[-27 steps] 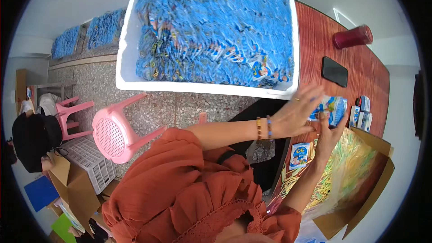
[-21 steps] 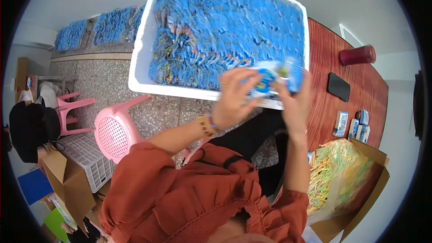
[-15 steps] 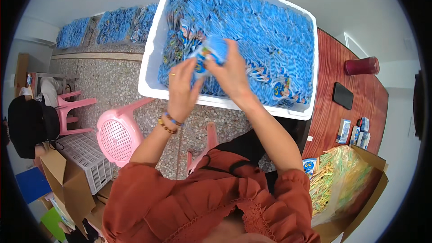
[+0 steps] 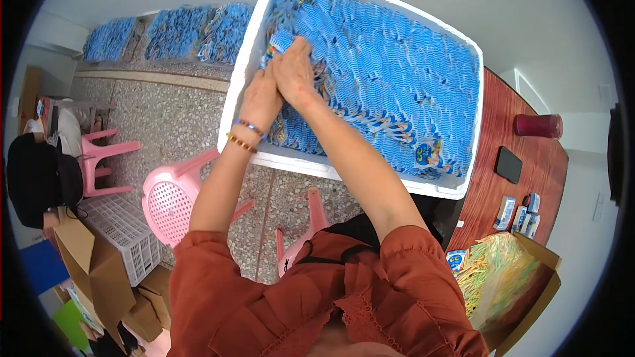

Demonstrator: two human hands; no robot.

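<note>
A white foam box (image 4: 235,116) holds many small blue-and-white striped packets (image 4: 377,53) standing in dense rows. Reaching into its left side, both my hands are close together around a small bunch of striped packets (image 4: 283,41). My right hand (image 4: 295,74) has its fingers closed over the bunch, thumb side toward the left hand. Beside it, my left hand (image 4: 262,97) is closed low against the same bunch, its fingertips partly hidden. Beaded bracelets (image 4: 243,137) circle my left wrist.
On the red wooden table (image 4: 493,188) at right are a dark red cup (image 4: 539,125), a black phone (image 4: 508,164), small boxes and a carton of coloured strips (image 4: 493,271). Pink stools (image 4: 173,208) stand at left. A person in black (image 4: 43,172) sits far left. More filled boxes line the wall.
Both hands have moved forward and left, from holding the packets above the box to pressing them down among the rows at its left side. The view has shifted slightly.
</note>
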